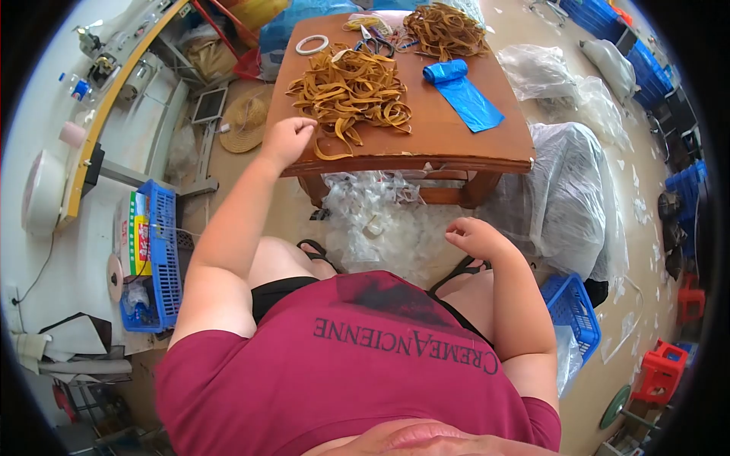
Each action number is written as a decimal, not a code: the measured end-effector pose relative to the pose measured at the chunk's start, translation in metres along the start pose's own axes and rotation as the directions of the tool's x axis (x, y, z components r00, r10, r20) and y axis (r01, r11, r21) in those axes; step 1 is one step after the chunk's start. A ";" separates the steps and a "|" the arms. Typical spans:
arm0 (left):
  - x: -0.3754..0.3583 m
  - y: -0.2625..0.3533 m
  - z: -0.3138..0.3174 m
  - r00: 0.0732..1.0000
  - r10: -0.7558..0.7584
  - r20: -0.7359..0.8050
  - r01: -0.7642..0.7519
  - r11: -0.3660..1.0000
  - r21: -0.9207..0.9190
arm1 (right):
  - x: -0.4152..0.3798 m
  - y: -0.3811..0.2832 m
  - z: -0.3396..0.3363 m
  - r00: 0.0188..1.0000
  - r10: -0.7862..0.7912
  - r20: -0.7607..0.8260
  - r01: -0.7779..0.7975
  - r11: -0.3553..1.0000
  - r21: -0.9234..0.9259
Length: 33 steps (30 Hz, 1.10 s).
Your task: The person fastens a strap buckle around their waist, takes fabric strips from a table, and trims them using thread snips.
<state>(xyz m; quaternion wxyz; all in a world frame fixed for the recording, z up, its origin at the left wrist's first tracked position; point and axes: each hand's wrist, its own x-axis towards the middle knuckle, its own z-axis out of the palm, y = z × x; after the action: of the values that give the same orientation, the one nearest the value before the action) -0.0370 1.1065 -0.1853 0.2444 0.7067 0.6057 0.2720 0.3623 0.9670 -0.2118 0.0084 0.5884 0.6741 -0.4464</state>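
Observation:
A tangled pile of flat brown straps lies on the left part of a brown wooden table. At its near left edge is my left hand, fingers curled together; whether a strap is between the fingertips is hidden. My right hand hangs above my right leg, in front of the table. Its fingers are curled in, and nothing shows in them. On the table's right side lies a roll of blue plastic bags, partly unrolled. Another brown strap pile sits farther back.
Scissors and a white tape roll lie behind the near pile. Clear plastic scraps fill the floor below the table. Plastic-wrapped goods stand to the right. Blue baskets flank me, and a straw hat lies left.

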 end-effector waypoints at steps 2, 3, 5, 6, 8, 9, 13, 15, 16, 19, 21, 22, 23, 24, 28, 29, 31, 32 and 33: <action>-0.010 -0.015 0.019 0.999 0.017 -0.048 -0.017 1.000 0.003 | 0.003 0.000 0.002 1.000 -0.025 0.005 0.025 0.999 -0.032; -0.014 -0.022 0.029 0.996 0.052 -0.068 -0.049 0.998 0.043 | 0.004 -0.002 0.002 1.000 -0.028 0.008 0.029 0.999 -0.042; -0.020 -0.025 0.033 0.979 0.202 -0.033 -0.195 0.970 0.147 | 0.004 -0.004 0.003 0.999 -0.032 0.016 0.033 0.998 -0.060; -0.023 -0.024 0.035 0.967 0.249 -0.057 -0.239 0.959 0.150 | 0.005 -0.003 0.003 0.999 -0.042 0.009 0.042 0.997 -0.070; -0.030 -0.023 0.037 0.934 0.343 -0.103 -0.325 0.932 0.159 | 0.006 -0.002 0.005 0.998 -0.061 -0.006 0.061 0.994 -0.088; -0.031 -0.022 0.037 0.935 0.335 -0.115 -0.318 0.937 0.142 | 0.004 -0.005 0.004 0.999 -0.042 0.000 0.042 0.995 -0.087; -0.038 -0.018 0.036 0.941 0.298 -0.160 -0.298 0.954 0.025 | 0.000 -0.010 0.002 1.000 -0.012 0.010 0.013 0.997 -0.080; -0.041 -0.015 0.038 0.946 0.279 -0.166 -0.286 0.958 -0.023 | 0.001 -0.006 0.003 0.999 -0.033 0.003 0.033 0.996 -0.078; -0.043 -0.014 0.039 0.950 0.267 -0.160 -0.276 0.961 -0.031 | 0.003 -0.002 0.004 0.999 -0.047 0.000 0.047 0.996 -0.077; -0.044 -0.014 0.039 0.944 0.309 -0.115 -0.302 0.951 0.071 | 0.002 -0.004 0.005 0.999 -0.035 0.002 0.035 0.997 -0.067; -0.045 -0.012 0.036 0.940 0.333 -0.067 -0.321 0.935 0.149 | 0.000 -0.006 0.003 1.000 -0.022 0.006 0.022 0.998 -0.062; -0.046 -0.011 0.034 0.943 0.332 -0.038 -0.321 0.931 0.171 | -0.001 -0.007 0.003 1.000 -0.020 0.008 0.021 0.998 -0.061; -0.046 -0.009 0.033 0.944 0.330 -0.009 -0.322 0.926 0.195 | -0.001 -0.007 0.002 1.000 -0.020 0.009 0.020 0.998 -0.060; -0.047 -0.010 0.032 0.946 0.325 -0.009 -0.317 0.927 0.202 | -0.002 -0.007 0.002 0.999 -0.031 0.008 0.032 0.998 -0.060; -0.048 -0.015 0.035 0.950 0.313 -0.015 -0.304 0.933 0.190 | -0.002 0.000 0.002 0.999 -0.052 0.000 0.052 0.997 -0.058; -0.049 -0.016 0.035 0.951 0.308 -0.021 -0.299 0.937 0.178 | -0.002 0.001 0.002 0.999 -0.054 0.001 0.053 0.997 -0.059; -0.048 -0.018 0.034 0.953 0.304 -0.008 -0.299 0.941 0.161 | -0.004 -0.001 0.000 0.999 -0.038 0.008 0.038 0.998 -0.049; -0.048 -0.018 0.033 0.953 0.302 -0.001 -0.298 0.942 0.152 | -0.005 -0.001 0.000 0.999 -0.030 0.013 0.030 0.999 -0.044; -0.048 -0.017 0.032 0.956 0.294 -0.001 -0.292 0.949 0.121 | -0.004 0.000 0.000 0.999 -0.042 0.009 0.043 0.998 -0.050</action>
<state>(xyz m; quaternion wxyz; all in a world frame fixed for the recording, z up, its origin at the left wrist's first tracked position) -0.0332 1.0609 -0.2248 0.1527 0.7995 0.5116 0.2752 0.3638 0.9633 -0.2097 0.0164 0.5718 0.6974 -0.4317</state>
